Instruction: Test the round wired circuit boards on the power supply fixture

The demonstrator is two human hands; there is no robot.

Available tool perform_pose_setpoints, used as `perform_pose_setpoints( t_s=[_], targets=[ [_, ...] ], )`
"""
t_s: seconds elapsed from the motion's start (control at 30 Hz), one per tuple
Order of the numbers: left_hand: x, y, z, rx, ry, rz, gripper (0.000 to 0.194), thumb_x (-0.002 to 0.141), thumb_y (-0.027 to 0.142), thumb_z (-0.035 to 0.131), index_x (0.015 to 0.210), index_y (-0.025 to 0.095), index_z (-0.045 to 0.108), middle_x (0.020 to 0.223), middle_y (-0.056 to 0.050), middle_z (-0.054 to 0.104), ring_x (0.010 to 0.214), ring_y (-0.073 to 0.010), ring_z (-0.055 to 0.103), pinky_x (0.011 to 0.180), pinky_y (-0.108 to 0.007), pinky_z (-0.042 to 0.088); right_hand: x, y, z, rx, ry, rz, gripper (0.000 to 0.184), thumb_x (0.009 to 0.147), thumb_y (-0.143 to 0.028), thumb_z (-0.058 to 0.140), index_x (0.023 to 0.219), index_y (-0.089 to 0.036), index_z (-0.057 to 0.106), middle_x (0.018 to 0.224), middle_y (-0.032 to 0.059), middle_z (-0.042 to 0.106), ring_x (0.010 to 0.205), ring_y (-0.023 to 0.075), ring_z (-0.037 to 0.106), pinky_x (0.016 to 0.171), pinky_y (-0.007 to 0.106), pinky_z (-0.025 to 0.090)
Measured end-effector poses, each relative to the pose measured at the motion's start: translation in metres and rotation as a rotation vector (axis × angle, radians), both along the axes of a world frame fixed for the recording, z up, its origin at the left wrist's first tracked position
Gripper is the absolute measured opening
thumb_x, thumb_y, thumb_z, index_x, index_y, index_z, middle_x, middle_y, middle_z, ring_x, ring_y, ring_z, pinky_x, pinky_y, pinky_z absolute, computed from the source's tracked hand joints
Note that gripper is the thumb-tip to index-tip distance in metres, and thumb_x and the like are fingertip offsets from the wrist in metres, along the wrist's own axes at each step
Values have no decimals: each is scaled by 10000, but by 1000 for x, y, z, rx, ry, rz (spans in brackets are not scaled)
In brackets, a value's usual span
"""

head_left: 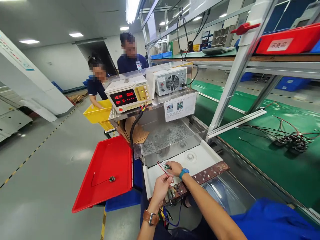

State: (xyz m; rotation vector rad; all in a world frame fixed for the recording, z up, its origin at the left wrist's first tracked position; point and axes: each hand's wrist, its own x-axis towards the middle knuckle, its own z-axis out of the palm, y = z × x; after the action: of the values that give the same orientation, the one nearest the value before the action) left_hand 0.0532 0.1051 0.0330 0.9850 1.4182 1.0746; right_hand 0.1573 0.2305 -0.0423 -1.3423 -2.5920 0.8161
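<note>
My right hand (175,168), with a blue band at its wrist, is closed on a small green circuit board (167,166) over the white tray (156,175). A thin red wire (161,167) and a dark wire loop beside the board. Close by, my left hand (161,188), wearing a brown-strapped watch, has its fingers pinched together around the wire's end. Below both hands runs a brown strip with metal studs (198,176), with several clips and cables at its left end (172,196). The fingers partly hide the board and the wire's end.
A red tray (100,180) on the left holds one small wired board (112,179). A power supply (128,95) with lit red digits stands on the metal shelf ahead. Wired parts (295,141) lie on the green bench at right. Two people work behind, near a yellow bin (97,115).
</note>
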Motion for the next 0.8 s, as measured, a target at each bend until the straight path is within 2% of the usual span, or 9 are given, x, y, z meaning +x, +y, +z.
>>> perform_pose_setpoints(
  t_s=[0.07, 0.13, 0.33, 0.53, 0.8],
  targets=[
    [2, 11, -11, 61, 157, -9, 352, 730, 486, 637, 792, 143, 689, 838, -79, 721, 763, -198, 616, 717, -307, 470, -1, 4, -2, -22, 6, -12, 398, 822, -306, 578, 1214, -251, 616, 1049, 50, 693, 954, 211, 613, 790, 268, 393],
    [5, 16, -22, 81, 222, -18, 289, 728, 432, 622, 742, 152, 692, 901, -89, 737, 809, -212, 617, 780, -320, 456, 0, 6, -6, -31, 17, -21, 395, 819, -314, 577, 1208, -265, 622, 1017, 36, 701, 939, 209, 614, 782, 269, 390],
    [8, 14, -46, 76, 313, -37, 284, 741, 395, 574, 774, 148, 710, 739, -59, 717, 716, -204, 595, 719, -303, 435, 0, 7, -12, -18, 29, -40, 379, 824, -370, 577, 1185, -272, 635, 967, 29, 709, 905, 205, 617, 756, 261, 380],
    [6, 12, -52, 94, 363, -70, 287, 765, 403, 555, 684, 152, 669, 651, -29, 667, 655, -178, 571, 661, -270, 415, 0, 7, -11, -7, 30, -27, 375, 832, -368, 563, 1189, -272, 629, 1000, 34, 708, 924, 208, 620, 762, 260, 379],
    [8, 12, -54, 95, 410, -53, 250, 771, 354, 533, 714, 157, 676, 682, -43, 691, 673, -189, 584, 672, -279, 418, 0, 4, -9, 4, 18, -37, 383, 829, -337, 559, 1202, -269, 616, 976, 32, 716, 922, 208, 628, 760, 257, 380]
  ],
)
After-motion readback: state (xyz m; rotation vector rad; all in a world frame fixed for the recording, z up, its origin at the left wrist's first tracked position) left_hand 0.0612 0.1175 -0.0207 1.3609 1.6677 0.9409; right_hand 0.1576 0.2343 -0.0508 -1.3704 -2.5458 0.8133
